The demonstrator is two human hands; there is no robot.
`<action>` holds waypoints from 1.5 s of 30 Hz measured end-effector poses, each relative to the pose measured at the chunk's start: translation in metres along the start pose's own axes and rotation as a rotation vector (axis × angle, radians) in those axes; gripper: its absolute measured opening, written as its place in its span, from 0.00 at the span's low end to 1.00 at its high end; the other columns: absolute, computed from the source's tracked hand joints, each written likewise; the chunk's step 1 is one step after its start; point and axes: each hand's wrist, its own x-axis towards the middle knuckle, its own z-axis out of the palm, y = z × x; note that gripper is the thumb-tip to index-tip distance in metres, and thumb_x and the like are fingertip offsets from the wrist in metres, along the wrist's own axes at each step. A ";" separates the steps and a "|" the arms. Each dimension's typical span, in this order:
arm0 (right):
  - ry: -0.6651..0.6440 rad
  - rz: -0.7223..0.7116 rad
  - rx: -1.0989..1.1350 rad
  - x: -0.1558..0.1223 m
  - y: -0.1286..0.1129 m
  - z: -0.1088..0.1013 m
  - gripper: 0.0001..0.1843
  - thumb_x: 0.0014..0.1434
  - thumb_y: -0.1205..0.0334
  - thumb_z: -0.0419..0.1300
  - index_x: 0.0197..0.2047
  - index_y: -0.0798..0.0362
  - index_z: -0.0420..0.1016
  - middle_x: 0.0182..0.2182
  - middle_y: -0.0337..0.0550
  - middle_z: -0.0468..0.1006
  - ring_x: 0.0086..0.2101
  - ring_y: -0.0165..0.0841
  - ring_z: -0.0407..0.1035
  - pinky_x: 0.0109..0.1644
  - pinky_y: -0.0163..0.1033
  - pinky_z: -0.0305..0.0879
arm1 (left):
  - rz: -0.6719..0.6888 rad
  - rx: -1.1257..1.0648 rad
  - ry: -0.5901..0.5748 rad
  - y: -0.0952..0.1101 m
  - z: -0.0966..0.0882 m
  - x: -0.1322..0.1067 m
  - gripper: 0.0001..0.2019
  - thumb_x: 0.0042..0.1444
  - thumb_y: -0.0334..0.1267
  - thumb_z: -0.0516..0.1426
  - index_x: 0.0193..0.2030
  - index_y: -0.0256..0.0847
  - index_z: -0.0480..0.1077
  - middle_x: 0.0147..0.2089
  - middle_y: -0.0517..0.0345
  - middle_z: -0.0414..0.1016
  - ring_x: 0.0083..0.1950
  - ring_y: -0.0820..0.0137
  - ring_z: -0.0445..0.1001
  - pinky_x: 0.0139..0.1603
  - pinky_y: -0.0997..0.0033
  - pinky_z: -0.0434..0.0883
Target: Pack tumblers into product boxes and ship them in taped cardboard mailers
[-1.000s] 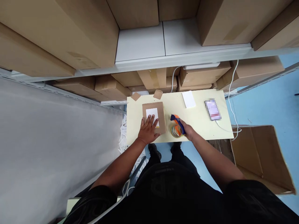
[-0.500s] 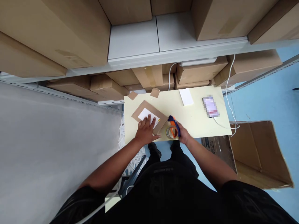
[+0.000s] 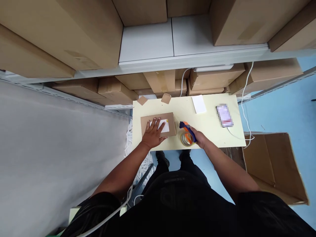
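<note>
A small brown cardboard box (image 3: pixel 170 123) with a white label (image 3: pixel 164 125) lies on the pale yellow table (image 3: pixel 209 126), its long side running left to right. My left hand (image 3: pixel 152 135) rests flat on its top with the fingers spread. Just right of the box, my right hand (image 3: pixel 199 138) is closed round the handle of a blue and orange tape dispenser (image 3: pixel 187 133) holding a roll of clear tape, which stands on the table.
A white card (image 3: pixel 198 104), a phone (image 3: pixel 224 116) on a white cable and two cardboard scraps (image 3: pixel 166 98) lie further back on the table. Shelves packed with cardboard boxes (image 3: pixel 118 92) stand behind. An open carton (image 3: pixel 276 164) sits on the blue floor at the right.
My left hand has turned the box about a quarter turn on the table, from lengthwise to crosswise. The tape dispenser in my right hand has stayed about where it was.
</note>
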 end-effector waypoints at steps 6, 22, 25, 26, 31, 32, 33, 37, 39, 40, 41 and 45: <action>-0.064 0.118 -0.140 -0.055 0.073 -0.040 0.23 0.61 0.38 0.65 0.43 0.51 0.84 0.36 0.49 0.86 0.37 0.44 0.80 0.47 0.48 0.76 | -0.013 -0.038 0.000 0.002 -0.001 0.001 0.42 0.65 0.59 0.54 0.79 0.43 0.47 0.81 0.41 0.38 0.81 0.46 0.34 0.76 0.35 0.35; -0.190 0.065 -0.245 -0.013 0.045 0.085 0.25 0.53 0.38 0.70 0.42 0.51 0.85 0.28 0.45 0.84 0.30 0.43 0.78 0.38 0.44 0.73 | 0.020 -0.047 0.011 -0.001 -0.003 0.000 0.43 0.64 0.60 0.54 0.79 0.41 0.48 0.81 0.42 0.37 0.81 0.46 0.33 0.77 0.37 0.35; -0.169 0.094 -0.443 -0.038 0.046 0.048 0.24 0.52 0.39 0.71 0.34 0.54 0.84 0.26 0.50 0.84 0.26 0.43 0.76 0.34 0.44 0.71 | 0.022 -0.063 0.037 -0.002 -0.003 -0.001 0.42 0.64 0.61 0.54 0.78 0.42 0.49 0.81 0.44 0.39 0.81 0.47 0.35 0.77 0.39 0.36; -0.142 0.083 -0.458 -0.047 0.045 0.032 0.22 0.53 0.40 0.70 0.32 0.54 0.83 0.28 0.51 0.84 0.27 0.43 0.77 0.35 0.44 0.71 | 0.021 -0.069 0.044 -0.002 -0.003 -0.002 0.42 0.64 0.61 0.54 0.78 0.43 0.49 0.81 0.44 0.40 0.81 0.48 0.35 0.77 0.39 0.36; 0.158 -0.143 -0.549 -0.075 0.025 -0.031 0.19 0.56 0.45 0.62 0.23 0.51 0.75 0.21 0.43 0.78 0.23 0.37 0.70 0.29 0.40 0.61 | 0.031 -0.066 0.061 -0.003 -0.003 -0.003 0.41 0.65 0.60 0.54 0.77 0.40 0.52 0.81 0.41 0.41 0.81 0.47 0.36 0.77 0.38 0.36; 0.216 -0.215 -0.595 -0.076 0.018 -0.038 0.20 0.55 0.44 0.61 0.21 0.50 0.71 0.18 0.40 0.74 0.22 0.35 0.67 0.27 0.39 0.57 | 0.034 -0.059 0.064 -0.003 -0.003 -0.003 0.40 0.65 0.60 0.54 0.77 0.40 0.52 0.81 0.41 0.41 0.81 0.46 0.36 0.77 0.38 0.36; 0.263 -0.281 -0.638 -0.076 0.011 -0.043 0.21 0.55 0.44 0.60 0.19 0.49 0.68 0.16 0.38 0.70 0.21 0.34 0.64 0.26 0.38 0.55 | 0.037 -0.051 0.069 -0.003 -0.002 -0.003 0.40 0.65 0.60 0.53 0.77 0.40 0.53 0.81 0.41 0.42 0.81 0.47 0.37 0.77 0.38 0.37; 0.396 -0.443 -0.803 -0.067 -0.017 -0.049 0.24 0.57 0.42 0.58 0.18 0.47 0.62 0.14 0.35 0.65 0.21 0.33 0.61 0.26 0.37 0.51 | 0.038 -0.016 0.071 -0.003 -0.001 -0.003 0.40 0.65 0.60 0.53 0.77 0.39 0.54 0.81 0.40 0.42 0.81 0.47 0.36 0.77 0.38 0.37; 0.429 -0.483 -0.872 -0.063 -0.028 -0.045 0.25 0.57 0.43 0.59 0.17 0.47 0.60 0.14 0.34 0.64 0.21 0.33 0.61 0.26 0.37 0.51 | 0.038 0.011 0.054 -0.003 -0.002 -0.002 0.40 0.65 0.60 0.53 0.77 0.38 0.54 0.81 0.40 0.41 0.81 0.46 0.36 0.77 0.38 0.37; 0.424 -0.500 -0.873 -0.062 -0.033 -0.042 0.25 0.57 0.43 0.59 0.17 0.47 0.59 0.14 0.34 0.63 0.20 0.33 0.60 0.26 0.37 0.51 | 0.037 0.024 0.044 -0.003 -0.002 -0.002 0.41 0.65 0.60 0.53 0.77 0.38 0.53 0.81 0.40 0.41 0.81 0.46 0.36 0.77 0.38 0.37; 0.402 -0.514 -0.843 -0.063 -0.038 -0.038 0.25 0.57 0.43 0.59 0.17 0.47 0.58 0.14 0.34 0.63 0.20 0.32 0.59 0.26 0.37 0.51 | 0.036 0.034 0.036 -0.003 -0.003 -0.002 0.41 0.64 0.60 0.54 0.77 0.38 0.53 0.81 0.40 0.41 0.81 0.46 0.37 0.77 0.38 0.37; 0.253 -0.615 -0.664 -0.080 -0.076 -0.011 0.24 0.58 0.42 0.57 0.19 0.47 0.57 0.15 0.33 0.60 0.20 0.31 0.56 0.24 0.36 0.50 | 0.034 0.046 0.035 -0.003 -0.003 -0.001 0.41 0.64 0.61 0.54 0.77 0.40 0.54 0.80 0.40 0.42 0.81 0.45 0.39 0.76 0.39 0.39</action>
